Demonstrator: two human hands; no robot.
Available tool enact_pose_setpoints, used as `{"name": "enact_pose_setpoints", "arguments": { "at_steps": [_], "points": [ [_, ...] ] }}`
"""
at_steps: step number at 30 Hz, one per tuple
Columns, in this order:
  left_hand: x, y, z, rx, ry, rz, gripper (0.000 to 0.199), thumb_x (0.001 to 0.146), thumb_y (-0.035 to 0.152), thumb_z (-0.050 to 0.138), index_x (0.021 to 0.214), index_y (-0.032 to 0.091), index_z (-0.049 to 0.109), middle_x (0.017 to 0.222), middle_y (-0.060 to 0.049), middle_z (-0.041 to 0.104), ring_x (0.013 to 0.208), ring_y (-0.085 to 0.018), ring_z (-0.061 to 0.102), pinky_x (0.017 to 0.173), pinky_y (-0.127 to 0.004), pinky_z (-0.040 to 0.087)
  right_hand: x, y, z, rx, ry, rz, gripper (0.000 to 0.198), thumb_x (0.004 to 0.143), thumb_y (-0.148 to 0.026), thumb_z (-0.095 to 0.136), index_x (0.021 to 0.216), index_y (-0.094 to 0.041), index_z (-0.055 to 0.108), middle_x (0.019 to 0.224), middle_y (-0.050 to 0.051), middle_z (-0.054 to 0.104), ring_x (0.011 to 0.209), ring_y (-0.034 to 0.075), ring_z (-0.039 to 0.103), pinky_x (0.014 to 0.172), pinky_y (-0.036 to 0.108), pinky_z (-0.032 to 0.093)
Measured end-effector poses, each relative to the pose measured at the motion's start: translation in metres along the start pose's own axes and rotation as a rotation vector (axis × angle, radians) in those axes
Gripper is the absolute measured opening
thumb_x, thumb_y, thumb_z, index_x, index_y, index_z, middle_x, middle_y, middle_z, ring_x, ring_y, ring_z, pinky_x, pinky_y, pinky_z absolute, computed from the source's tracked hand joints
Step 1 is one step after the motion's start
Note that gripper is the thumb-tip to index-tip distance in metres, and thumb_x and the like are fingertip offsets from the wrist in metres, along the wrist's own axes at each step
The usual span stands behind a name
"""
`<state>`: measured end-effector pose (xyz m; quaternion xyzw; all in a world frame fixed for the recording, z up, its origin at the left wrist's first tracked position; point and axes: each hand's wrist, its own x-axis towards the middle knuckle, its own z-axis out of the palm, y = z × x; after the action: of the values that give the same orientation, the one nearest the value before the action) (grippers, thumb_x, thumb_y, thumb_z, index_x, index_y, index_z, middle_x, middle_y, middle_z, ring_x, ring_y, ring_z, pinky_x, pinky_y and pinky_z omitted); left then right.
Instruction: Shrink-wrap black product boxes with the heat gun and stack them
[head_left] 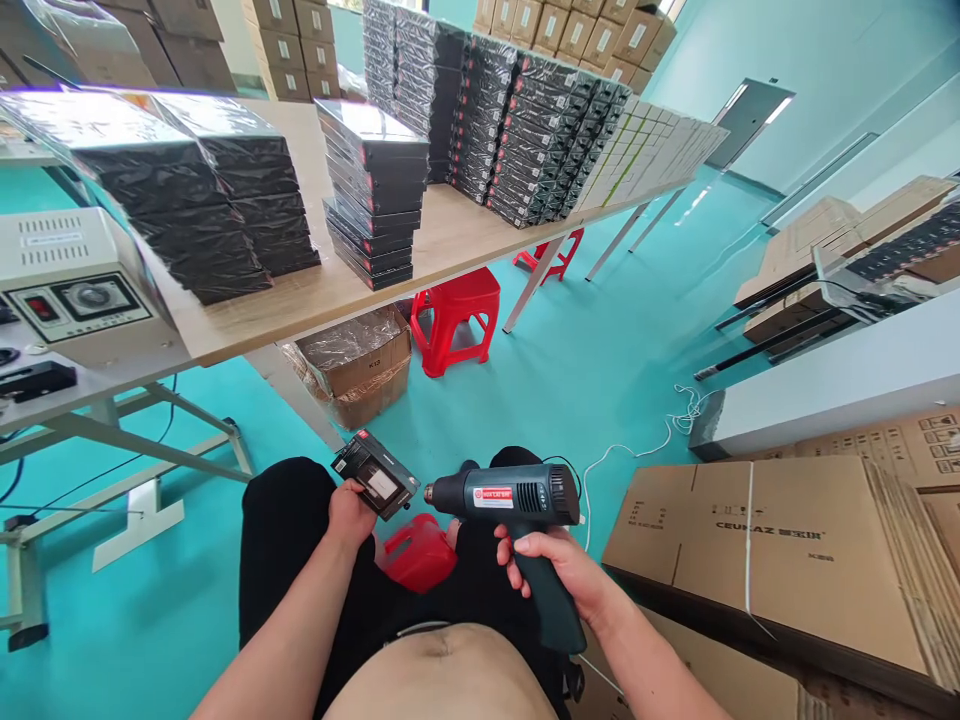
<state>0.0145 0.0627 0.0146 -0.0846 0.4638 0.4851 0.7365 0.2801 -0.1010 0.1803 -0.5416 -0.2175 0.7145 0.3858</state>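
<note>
My left hand [351, 512] is closed on the near edge of a small black box [377, 474], which has a red corner mark and a pale rectangle on its face. The box is tilted over my knees. My right hand [551, 565] wraps round the handle of a dark heat gun [499, 494] with a red and white label. Its metal nozzle points left at the box's right end, a short gap apart. Ahead on the table, a short stack of similar black boxes [379, 190] stands near the front edge.
Film-wrapped black boxes [217, 195] and taller stacks [517, 130] stand on the wooden table [442, 245]. A beige machine [90, 285] is at left. Below are a red stool [457, 310] and a carton [367, 370]. Flattened cartons [757, 560] lie at right, near a white cord [626, 450].
</note>
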Motion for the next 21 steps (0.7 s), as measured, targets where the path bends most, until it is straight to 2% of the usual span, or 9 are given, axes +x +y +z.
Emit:
{"name": "enact_pose_setpoints", "arguments": {
  "at_steps": [5, 10, 14, 19, 21],
  "points": [
    [-0.002, 0.000, -0.003, -0.015, 0.015, 0.021, 0.031, 0.057, 0.010, 0.046, 0.083, 0.017, 0.060, 0.064, -0.003, 0.061, 0.064, -0.024, 0.064, 0.071, -0.042, 0.054, 0.003, -0.003, 0.011, -0.015, -0.044, 0.010, 0.033, 0.072, -0.028, 0.059, 0.101, -0.012, 0.063, 0.081, 0.008, 0.067, 0.058, 0.015, 0.061, 0.049, 0.025, 0.046],
    [-0.001, 0.000, -0.005, 0.001, -0.045, 0.069, 0.031, 0.052, 0.012, 0.045, 0.080, 0.018, 0.058, 0.063, -0.003, 0.060, 0.059, -0.023, 0.062, 0.069, -0.042, 0.054, 0.004, -0.009, 0.016, -0.033, -0.017, -0.005, 0.031, 0.073, -0.026, 0.058, 0.100, -0.012, 0.063, 0.082, 0.007, 0.066, 0.059, 0.015, 0.061, 0.050, 0.025, 0.046],
    [-0.001, 0.000, -0.005, -0.002, -0.069, 0.061, 0.032, 0.051, 0.013, 0.045, 0.079, 0.018, 0.057, 0.061, -0.003, 0.060, 0.056, -0.023, 0.061, 0.066, -0.042, 0.054, 0.002, -0.006, 0.018, -0.055, -0.092, 0.036, 0.033, 0.071, -0.025, 0.060, 0.101, -0.012, 0.064, 0.080, 0.007, 0.067, 0.056, 0.015, 0.060, 0.049, 0.026, 0.045],
    [-0.003, 0.001, -0.005, -0.006, -0.075, 0.067, 0.029, 0.051, 0.014, 0.045, 0.078, 0.017, 0.056, 0.062, -0.003, 0.060, 0.056, -0.022, 0.061, 0.066, -0.042, 0.054, 0.001, -0.003, 0.017, -0.040, 0.061, -0.018, 0.030, 0.074, -0.027, 0.060, 0.100, -0.013, 0.064, 0.083, 0.007, 0.067, 0.060, 0.014, 0.061, 0.052, 0.025, 0.048],
    [-0.004, 0.001, -0.004, 0.000, -0.082, 0.023, 0.028, 0.052, 0.015, 0.045, 0.078, 0.017, 0.056, 0.063, -0.004, 0.060, 0.059, -0.024, 0.062, 0.066, -0.043, 0.054, -0.001, -0.002, 0.013, -0.033, -0.002, 0.015, 0.031, 0.074, -0.025, 0.059, 0.101, -0.012, 0.063, 0.081, 0.008, 0.067, 0.058, 0.014, 0.061, 0.050, 0.024, 0.047]
  ]
}}
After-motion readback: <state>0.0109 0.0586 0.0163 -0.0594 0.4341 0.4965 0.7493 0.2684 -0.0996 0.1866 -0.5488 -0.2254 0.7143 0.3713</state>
